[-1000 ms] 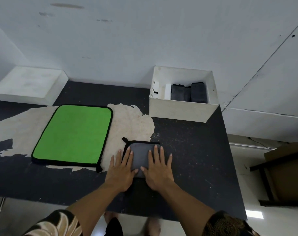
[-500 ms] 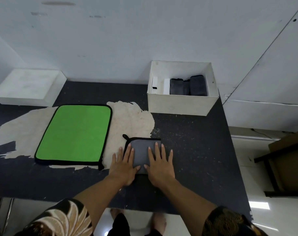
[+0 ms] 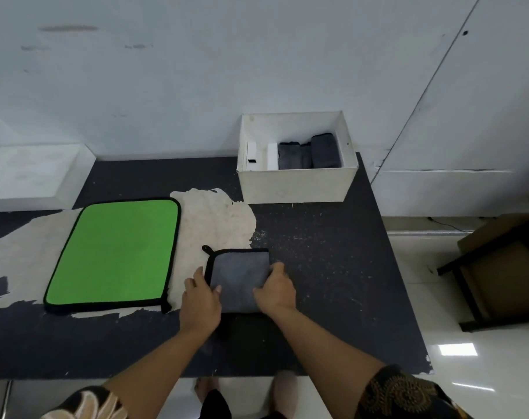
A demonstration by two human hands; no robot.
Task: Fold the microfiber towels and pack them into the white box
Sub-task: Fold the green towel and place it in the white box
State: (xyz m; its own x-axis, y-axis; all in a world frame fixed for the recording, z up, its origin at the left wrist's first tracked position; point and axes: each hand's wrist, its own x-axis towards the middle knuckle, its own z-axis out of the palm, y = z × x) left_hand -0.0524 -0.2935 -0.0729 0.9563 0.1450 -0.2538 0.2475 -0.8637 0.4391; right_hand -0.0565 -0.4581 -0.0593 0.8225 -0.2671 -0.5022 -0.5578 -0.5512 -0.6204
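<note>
**A:** Where's the piece I'm working on?

**B:** I've got the grey towel (image 3: 240, 278) folded into a small square on the near middle of the worktop (image 3: 332, 267). It lies flat, with its black hanging loop (image 3: 207, 248) poking out at the far-left corner. The white box (image 3: 296, 184) sits at the far edge, well apart from it.

**A:** And my hands?

**B:** My left grip (image 3: 201, 300) pinches the left edge, thumb on top and fingers down the side. My right grip (image 3: 276, 293) curls round the right edge, thumb on the cloth. Both are narrow and holding the towel. I can't tell how far the fingers reach underneath.

**A:** How will it handle?

**B:** I'd say light, soft and floppy. It looks like plush microfiber in several layers, with nothing stiff in it. If I lift it by one corner, I expect the layers to slide and the fold to fall open. I'd stay on the two opposite edges and squeeze all the layers together. It should be grippy rather than slick, and there's nothing fragile about it.

**A:** Is there room in the box?

**B:** There are dark folded towels (image 3: 308, 152) standing on edge along the right side of the box. I judge this one goes upright just left of them, so a firm pinch matters on the way over.

**A:** Anything left after that?

**B:** The green towel (image 3: 115, 252) lies spread open on the left of the worktop, not yet folded. I expect the same soft, limp feel from it.
</note>
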